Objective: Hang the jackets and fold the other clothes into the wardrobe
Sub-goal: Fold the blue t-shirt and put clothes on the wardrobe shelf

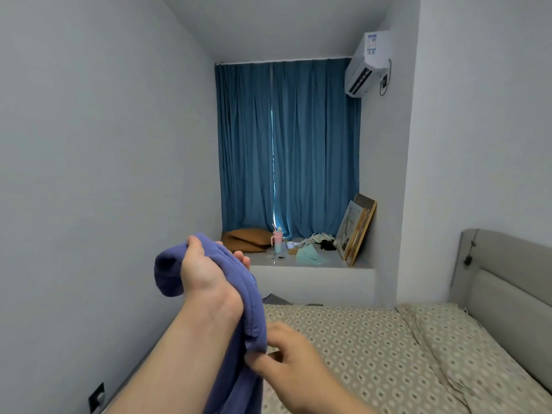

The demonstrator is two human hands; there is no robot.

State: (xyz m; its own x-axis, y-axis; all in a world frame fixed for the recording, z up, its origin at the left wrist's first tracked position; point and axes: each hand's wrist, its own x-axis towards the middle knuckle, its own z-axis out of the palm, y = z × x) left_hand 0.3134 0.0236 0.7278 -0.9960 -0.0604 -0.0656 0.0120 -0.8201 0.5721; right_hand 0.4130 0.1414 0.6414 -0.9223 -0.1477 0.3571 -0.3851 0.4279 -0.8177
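A purple-blue garment [239, 300] hangs in the air over the near left edge of the bed. My left hand [206, 267] is raised and grips its upper end, with cloth bunched over the fingers and thumb. My right hand [286, 357] is lower and pinches the garment's edge further down. The rest of the cloth drops out of view at the bottom. No wardrobe is in view.
A bed [373, 354] with a patterned cover and grey headboard [507, 288] fills the lower right. Beyond it a window ledge [313, 264] holds cushions, a pink cup [277, 239], loose clothes [316, 239] and leaning picture frames [357, 228]. Blue curtains [286, 144] close the window.
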